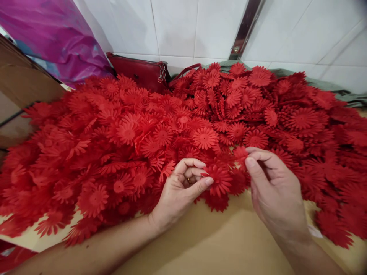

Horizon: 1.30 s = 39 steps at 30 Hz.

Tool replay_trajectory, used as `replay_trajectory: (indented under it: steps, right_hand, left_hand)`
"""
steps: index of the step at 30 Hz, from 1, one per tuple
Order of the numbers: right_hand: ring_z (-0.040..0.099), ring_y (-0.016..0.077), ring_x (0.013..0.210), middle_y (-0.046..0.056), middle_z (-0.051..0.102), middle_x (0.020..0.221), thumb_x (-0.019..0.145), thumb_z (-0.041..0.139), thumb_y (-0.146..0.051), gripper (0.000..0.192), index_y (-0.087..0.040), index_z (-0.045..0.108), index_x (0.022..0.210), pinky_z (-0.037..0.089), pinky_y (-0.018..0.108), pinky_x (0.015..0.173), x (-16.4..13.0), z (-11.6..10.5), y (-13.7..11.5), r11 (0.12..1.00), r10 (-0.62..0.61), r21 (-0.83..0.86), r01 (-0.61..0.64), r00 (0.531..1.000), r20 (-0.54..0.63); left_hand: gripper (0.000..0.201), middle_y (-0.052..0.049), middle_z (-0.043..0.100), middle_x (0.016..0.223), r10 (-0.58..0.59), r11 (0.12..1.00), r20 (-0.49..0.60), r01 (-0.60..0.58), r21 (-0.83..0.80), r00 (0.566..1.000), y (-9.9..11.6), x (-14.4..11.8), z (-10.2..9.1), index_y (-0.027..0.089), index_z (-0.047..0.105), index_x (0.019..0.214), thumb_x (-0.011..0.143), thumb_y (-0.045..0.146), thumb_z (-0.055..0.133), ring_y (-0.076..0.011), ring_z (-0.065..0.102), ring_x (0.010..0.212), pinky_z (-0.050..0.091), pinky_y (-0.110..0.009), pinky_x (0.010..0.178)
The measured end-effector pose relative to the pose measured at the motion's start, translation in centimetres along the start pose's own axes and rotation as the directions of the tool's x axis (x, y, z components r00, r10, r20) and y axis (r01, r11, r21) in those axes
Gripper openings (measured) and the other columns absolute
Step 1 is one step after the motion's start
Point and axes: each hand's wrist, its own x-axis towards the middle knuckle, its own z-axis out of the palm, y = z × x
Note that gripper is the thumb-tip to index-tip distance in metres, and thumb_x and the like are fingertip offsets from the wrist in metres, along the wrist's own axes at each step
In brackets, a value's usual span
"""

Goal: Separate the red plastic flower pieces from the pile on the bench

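My left hand (183, 191) pinches a red fabric flower (220, 180) by its petals between thumb and index finger, a ring showing on one finger. A short way to the right, my right hand (275, 187) grips a smaller red petal piece (240, 153) between thumb and forefinger. The two held pieces are apart. Just under the left one, another red flower lies at the front edge of a big heap of loose red flowers (205, 138). Many in the heap are flat, with long narrow petals and a small hole in the middle.
Beneath the heap is a pale yellow tabletop (212, 244). Behind it stand a dark red handbag (134, 70) and a white tiled wall (174, 26) with a metal strip (246, 28). A purple plastic bag (57, 42) and a cardboard box (25, 76) are at the left, grey-green cloth (323, 82) at the back right.
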Motion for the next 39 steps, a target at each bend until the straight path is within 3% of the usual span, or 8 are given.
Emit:
replay_trajectory:
  steps: [4, 8, 10, 15, 21, 27, 33, 39]
  right_hand:
    - [0.07, 0.0216, 0.105, 0.006, 0.069, 0.121, 0.097, 0.059, -0.041, 0.014, -0.028, 0.057, 0.1, 0.053, 0.043, 0.098, 0.2, 0.4, -0.2, 0.969, 0.094, 0.228, -0.09, 0.996, -0.007]
    - [0.069, 0.0182, 0.104, 0.003, 0.069, 0.117, 0.088, 0.073, -0.036, 0.018, -0.027, 0.057, 0.09, 0.054, 0.036, 0.096, 0.1, 1.0, -0.6, 0.916, 0.21, 0.34, -0.214, 0.977, 0.049]
    - [0.065, 0.0178, 0.107, 0.003, 0.068, 0.117, 0.08, 0.08, -0.031, 0.022, -0.027, 0.059, 0.087, 0.054, 0.033, 0.094, 0.2, 1.1, -0.6, 0.922, 0.219, 0.32, -0.22, 0.975, 0.039]
    - [0.064, 0.0167, 0.099, 0.003, 0.066, 0.115, 0.075, 0.082, -0.024, 0.034, -0.03, 0.064, 0.104, 0.055, 0.029, 0.085, 0.4, 1.1, -0.6, 0.936, 0.223, 0.265, -0.233, 0.972, 0.068]
    - [0.066, 0.0135, 0.09, 0.001, 0.069, 0.106, 0.075, 0.083, -0.022, 0.041, -0.03, 0.064, 0.11, 0.056, 0.027, 0.082, 0.0, 1.1, -0.1, 0.932, 0.242, 0.256, -0.257, 0.966, 0.09]
    - [0.067, 0.0121, 0.081, -0.001, 0.072, 0.091, 0.079, 0.081, -0.025, 0.032, -0.028, 0.067, 0.107, 0.055, 0.025, 0.076, -0.1, 0.9, 0.3, 0.927, 0.249, 0.249, -0.281, 0.957, 0.151]
    - [0.065, 0.0125, 0.078, -0.002, 0.07, 0.089, 0.082, 0.08, -0.03, 0.021, -0.027, 0.066, 0.098, 0.054, 0.025, 0.073, -0.2, 0.7, 0.0, 0.953, 0.216, 0.187, -0.238, 0.968, 0.13]
    - [0.063, 0.0112, 0.078, -0.003, 0.069, 0.088, 0.087, 0.074, -0.026, 0.009, -0.027, 0.066, 0.092, 0.052, 0.022, 0.073, -0.4, 0.4, 0.4, 0.98, 0.139, 0.124, -0.154, 0.983, 0.118]
  left_hand:
    - [0.032, 0.002, 0.061, 0.089, 0.054, 0.998, -0.034, -0.053, 0.036, 0.998, -0.2, 0.1, -0.2, 0.02, 0.061, 0.103, 0.081, 0.03, 0.082, -0.0058, 0.057, 0.077, 0.049, -0.015, 0.075]
    - [0.029, 0.001, 0.06, 0.094, 0.112, 0.991, -0.063, -0.107, 0.075, 0.992, -0.4, 0.1, -0.3, 0.021, 0.06, 0.105, 0.085, 0.03, 0.078, -0.0077, 0.056, 0.08, 0.05, -0.017, 0.076]
    - [0.025, 0.0, 0.061, 0.098, 0.118, 0.992, -0.067, -0.114, 0.061, 0.991, -0.5, 0.0, -0.4, 0.022, 0.06, 0.107, 0.087, 0.029, 0.075, -0.0095, 0.058, 0.084, 0.052, -0.019, 0.078]
    - [0.02, -0.002, 0.063, 0.105, 0.077, 0.995, -0.05, -0.08, -0.051, 0.996, -0.8, -0.1, -0.8, 0.025, 0.06, 0.113, 0.098, 0.038, 0.06, -0.0128, 0.062, 0.092, 0.054, -0.024, 0.08]
    - [0.029, 0.004, 0.064, 0.087, 0.095, 0.995, -0.138, -0.093, 0.02, 0.986, -0.7, 0.5, -0.2, 0.02, 0.062, 0.098, 0.079, 0.025, 0.084, -0.0056, 0.058, 0.081, 0.05, -0.014, 0.079]
    - [0.025, 0.004, 0.066, 0.086, 0.089, 0.996, -0.182, -0.082, 0.046, 0.979, -0.7, 0.7, -0.3, 0.019, 0.068, 0.091, 0.075, 0.027, 0.086, -0.0064, 0.058, 0.079, 0.049, -0.016, 0.077]
    - [0.021, 0.003, 0.064, 0.082, 0.108, 0.99, -0.143, -0.093, 0.103, 0.984, -0.6, 0.6, -0.5, 0.019, 0.068, 0.087, 0.08, 0.033, 0.082, -0.0083, 0.055, 0.075, 0.047, -0.018, 0.073]
    - [0.014, 0.003, 0.059, 0.088, 0.224, 0.96, -0.162, -0.19, 0.205, 0.961, -0.8, 0.3, -0.5, 0.021, 0.064, 0.092, 0.091, 0.032, 0.072, -0.0081, 0.053, 0.077, 0.047, -0.017, 0.075]
